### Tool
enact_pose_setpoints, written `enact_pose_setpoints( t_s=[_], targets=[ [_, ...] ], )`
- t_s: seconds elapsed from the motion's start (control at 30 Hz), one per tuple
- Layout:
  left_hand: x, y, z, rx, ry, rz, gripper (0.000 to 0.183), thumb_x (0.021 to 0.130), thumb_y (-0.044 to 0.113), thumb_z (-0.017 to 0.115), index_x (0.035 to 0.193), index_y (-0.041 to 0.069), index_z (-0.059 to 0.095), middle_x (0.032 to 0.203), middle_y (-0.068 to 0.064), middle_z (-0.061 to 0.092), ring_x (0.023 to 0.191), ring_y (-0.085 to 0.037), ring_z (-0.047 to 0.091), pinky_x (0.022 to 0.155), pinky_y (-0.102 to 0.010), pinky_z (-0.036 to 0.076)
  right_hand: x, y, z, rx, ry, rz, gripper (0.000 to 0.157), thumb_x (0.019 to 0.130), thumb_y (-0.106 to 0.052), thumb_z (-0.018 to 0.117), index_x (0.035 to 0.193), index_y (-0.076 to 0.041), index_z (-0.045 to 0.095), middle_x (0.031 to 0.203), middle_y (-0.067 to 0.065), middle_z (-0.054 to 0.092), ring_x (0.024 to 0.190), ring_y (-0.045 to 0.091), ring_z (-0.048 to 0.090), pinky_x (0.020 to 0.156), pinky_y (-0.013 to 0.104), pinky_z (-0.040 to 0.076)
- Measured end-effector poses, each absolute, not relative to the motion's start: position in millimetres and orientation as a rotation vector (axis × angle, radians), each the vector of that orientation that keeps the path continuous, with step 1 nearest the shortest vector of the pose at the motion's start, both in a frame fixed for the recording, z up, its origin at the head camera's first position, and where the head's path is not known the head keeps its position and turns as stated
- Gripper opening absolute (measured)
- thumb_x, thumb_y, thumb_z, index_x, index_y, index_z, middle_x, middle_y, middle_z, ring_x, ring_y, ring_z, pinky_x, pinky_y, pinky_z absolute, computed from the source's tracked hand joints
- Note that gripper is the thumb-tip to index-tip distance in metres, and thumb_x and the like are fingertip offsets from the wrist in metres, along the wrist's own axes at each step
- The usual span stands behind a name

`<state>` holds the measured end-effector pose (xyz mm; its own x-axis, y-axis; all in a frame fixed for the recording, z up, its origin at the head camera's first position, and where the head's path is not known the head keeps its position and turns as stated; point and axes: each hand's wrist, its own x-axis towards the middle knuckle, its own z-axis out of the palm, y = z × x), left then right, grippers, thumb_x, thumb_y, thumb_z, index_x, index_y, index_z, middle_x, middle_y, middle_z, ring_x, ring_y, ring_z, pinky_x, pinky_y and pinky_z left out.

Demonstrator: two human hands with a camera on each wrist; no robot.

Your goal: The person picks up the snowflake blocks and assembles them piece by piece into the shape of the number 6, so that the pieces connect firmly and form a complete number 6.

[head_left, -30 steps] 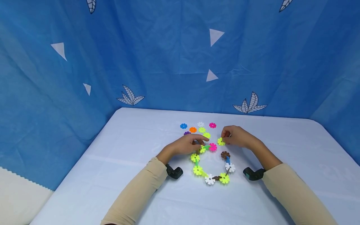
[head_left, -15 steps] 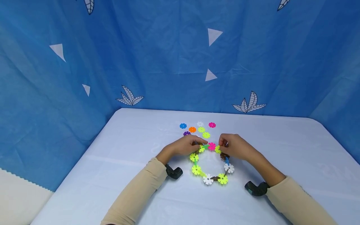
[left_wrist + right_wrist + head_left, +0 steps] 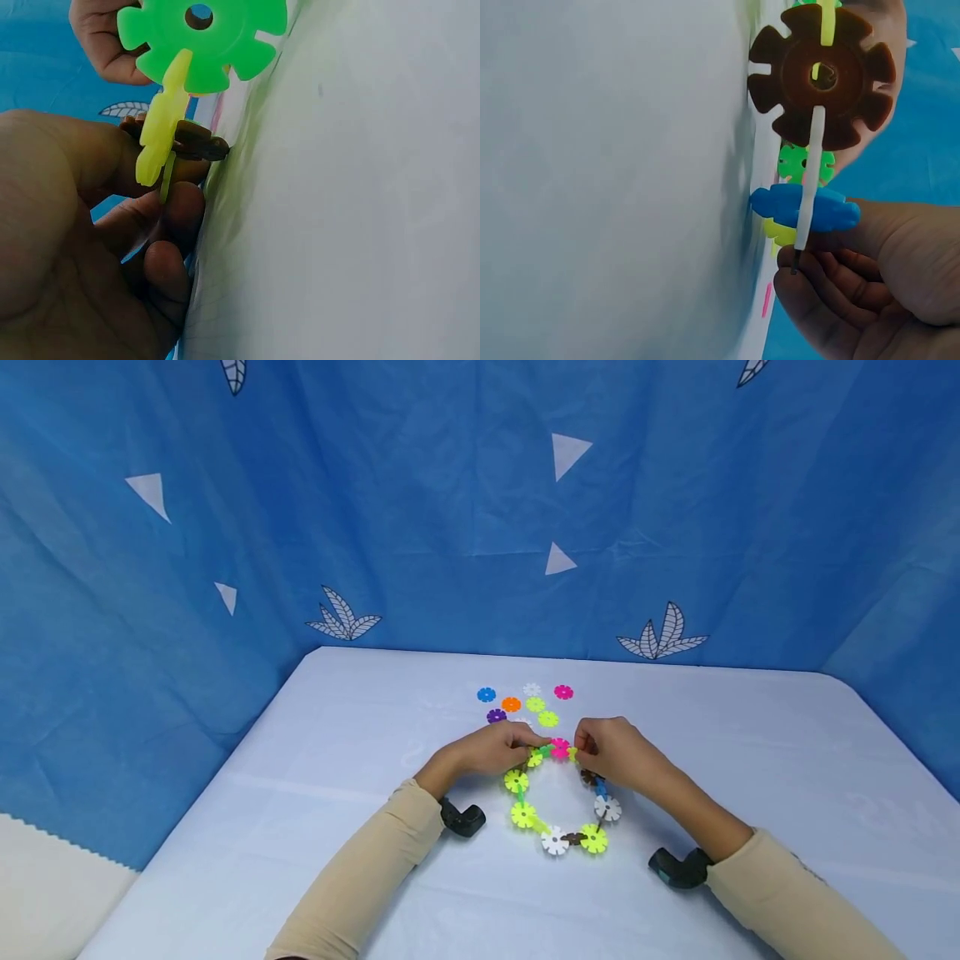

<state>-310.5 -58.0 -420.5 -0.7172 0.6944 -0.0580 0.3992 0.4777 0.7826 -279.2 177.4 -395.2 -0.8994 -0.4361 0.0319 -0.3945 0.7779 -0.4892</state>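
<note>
A ring-shaped chain of slotted plastic snowflake discs, with a white disc (image 3: 555,841) at its near side, lies on the table. My left hand (image 3: 491,748) pinches the chain at its far left, beside a pink disc (image 3: 560,748). In the left wrist view a yellow disc (image 3: 160,139) and a green disc (image 3: 247,52) stand near those fingers. My right hand (image 3: 622,752) pinches a yellow-green disc (image 3: 572,753) at the pink one's right edge, mostly hidden by the fingertips. Close under that hand is the chain's brown end disc (image 3: 588,777), joined to a blue disc (image 3: 806,208).
Loose snowflake discs lie behind the ring, among them a blue one (image 3: 486,694), an orange one (image 3: 512,704), a purple one (image 3: 497,716) and a pink one (image 3: 564,692). A white cloth covers the table (image 3: 375,710); a blue curtain (image 3: 450,510) hangs behind.
My right hand has moved left and toward me, bringing the yellow-green disc from apart to the pink disc's edge. My left hand has stayed at the chain.
</note>
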Motion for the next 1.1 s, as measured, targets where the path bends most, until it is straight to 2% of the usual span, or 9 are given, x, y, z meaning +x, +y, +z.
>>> enact_pose_setpoints(
  t_s=[0.17, 0.43, 0.57, 0.77, 0.93, 1.1],
  targets=[
    [-310.6, -59.2, -420.2, 0.918, 2.323, 1.143, 0.037, 0.102, -0.001, 0.049, 0.135, 0.006, 0.064, 0.111, 0.0, 0.065, 0.093, -0.011, 0.054, 0.087, -0.027, 0.045, -278.8, 174.6, -395.1, -0.665, 2.904, -0.747, 0.017, 0.086, -0.003, 0.078, 0.083, -0.01, 0.063, 0.069, -0.002, 0.057, 0.064, 0.014, 0.054, 0.059, 0.026, 0.052],
    [-309.3, -60.0, -419.3, 0.86, 2.304, 1.161, 0.037, 0.102, -0.002, 0.05, 0.133, 0.008, 0.067, 0.116, 0.003, 0.065, 0.103, -0.01, 0.055, 0.093, -0.026, 0.045, -279.4, 171.7, -395.1, -0.658, 2.892, -0.754, 0.017, 0.088, -0.002, 0.077, 0.085, -0.01, 0.062, 0.07, -0.001, 0.058, 0.063, 0.014, 0.056, 0.06, 0.026, 0.052],
    [-309.6, -59.9, -421.4, 0.841, 2.329, 1.153, 0.037, 0.102, 0.0, 0.051, 0.135, 0.009, 0.066, 0.115, 0.001, 0.065, 0.096, -0.013, 0.056, 0.091, -0.029, 0.046, -279.6, 172.3, -395.1, -0.651, 2.883, -0.757, 0.017, 0.088, -0.003, 0.077, 0.086, -0.01, 0.062, 0.071, -0.001, 0.058, 0.065, 0.015, 0.056, 0.061, 0.026, 0.052],
    [-310.0, -60.6, -424.8, 0.815, 2.321, 1.181, 0.038, 0.103, 0.005, 0.051, 0.138, 0.012, 0.064, 0.132, -0.001, 0.063, 0.097, -0.012, 0.058, 0.095, -0.031, 0.046, -281.4, 184.7, -397.9, -0.675, 2.811, -0.834, 0.015, 0.089, -0.007, 0.077, 0.091, -0.01, 0.063, 0.077, -0.002, 0.061, 0.071, 0.016, 0.057, 0.064, 0.03, 0.052],
    [-308.9, -61.0, -423.8, 0.789, 2.296, 1.196, 0.039, 0.104, 0.007, 0.051, 0.14, 0.014, 0.062, 0.135, 0.0, 0.062, 0.095, -0.014, 0.059, 0.092, -0.032, 0.047, -282.1, 204.2, -400.1, -0.653, 2.704, -0.894, 0.009, 0.094, -0.013, 0.072, 0.099, -0.01, 0.065, 0.085, 0.0, 0.061, 0.075, 0.019, 0.057, 0.066, 0.034, 0.051],
    [-308.7, -60.7, -423.5, 0.81, 2.295, 1.192, 0.038, 0.104, 0.008, 0.05, 0.14, 0.013, 0.062, 0.137, -0.001, 0.061, 0.101, -0.013, 0.058, 0.094, -0.03, 0.046, -280.2, 220.6, -401.7, -0.503, 2.509, -1.074, 0.009, 0.097, -0.009, 0.064, 0.105, -0.005, 0.064, 0.085, 0.007, 0.061, 0.073, 0.023, 0.059, 0.066, 0.036, 0.053]
  ],
)
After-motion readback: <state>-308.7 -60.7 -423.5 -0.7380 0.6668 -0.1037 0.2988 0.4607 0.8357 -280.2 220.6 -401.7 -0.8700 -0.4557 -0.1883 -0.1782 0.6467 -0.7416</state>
